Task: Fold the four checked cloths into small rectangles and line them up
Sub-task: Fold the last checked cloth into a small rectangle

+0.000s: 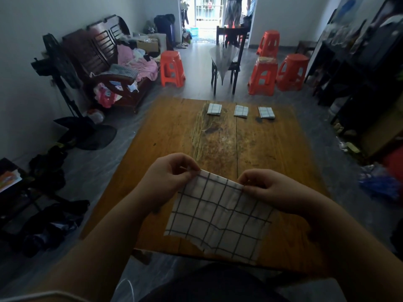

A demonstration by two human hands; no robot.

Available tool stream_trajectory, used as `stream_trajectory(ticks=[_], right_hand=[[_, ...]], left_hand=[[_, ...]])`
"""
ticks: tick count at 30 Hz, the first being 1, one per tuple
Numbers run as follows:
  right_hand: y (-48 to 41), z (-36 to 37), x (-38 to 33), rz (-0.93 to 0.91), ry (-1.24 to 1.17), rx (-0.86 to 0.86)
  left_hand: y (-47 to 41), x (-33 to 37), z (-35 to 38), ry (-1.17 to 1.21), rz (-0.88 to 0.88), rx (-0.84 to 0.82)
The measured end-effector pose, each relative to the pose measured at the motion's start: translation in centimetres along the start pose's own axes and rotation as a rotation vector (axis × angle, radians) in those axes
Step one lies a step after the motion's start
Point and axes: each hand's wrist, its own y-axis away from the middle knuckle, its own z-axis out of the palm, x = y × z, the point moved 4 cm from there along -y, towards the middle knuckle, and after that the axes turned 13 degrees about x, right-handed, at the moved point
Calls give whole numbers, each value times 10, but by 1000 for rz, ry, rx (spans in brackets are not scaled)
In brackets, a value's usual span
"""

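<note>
Both hands pinch the unfolded checked cloth [218,216]: left hand [170,173] one top corner; right hand [266,188] the other.

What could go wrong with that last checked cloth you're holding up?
1. Both hands, left hand and right hand, only pinch the top corners of the unfolded checked cloth, so a corner might slip and the fold come out crooked.
2. Its lower edge hangs past the near edge of the wooden table, so it could slide off.
3. The three folded cloths lie far across the table; reaching there might knock them out of line.
</note>
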Motion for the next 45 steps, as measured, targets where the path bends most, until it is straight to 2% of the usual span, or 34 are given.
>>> stream_trajectory(ticks=[3, 8, 12, 16, 22, 37, 41, 45], right_hand=[[-1, 3, -4, -8, -33, 19], [-12, 14, -19, -115, -24, 163], [-17, 15, -20, -157, -32, 293], [-14, 4, -5, -84, -136, 425], [-5, -1, 12, -39, -249, 551], [4, -1, 21, 4, -413, 635], [5, 2, 22, 17, -438, 619], [4, 5, 21, 1, -425, 621]], left_hand=[[-3, 5, 9, 41, 37, 18], [-6, 18, 27, 53, 86, -80], [-9, 19, 31, 145, 2, -89], [-7, 2, 26, -40, -4, -102], [2, -15, 26, -89, -12, -104], [13, -25, 16, -247, 73, -2], [16, -29, 13, -190, 10, 4], [19, -33, 11, -21, -154, -15]])
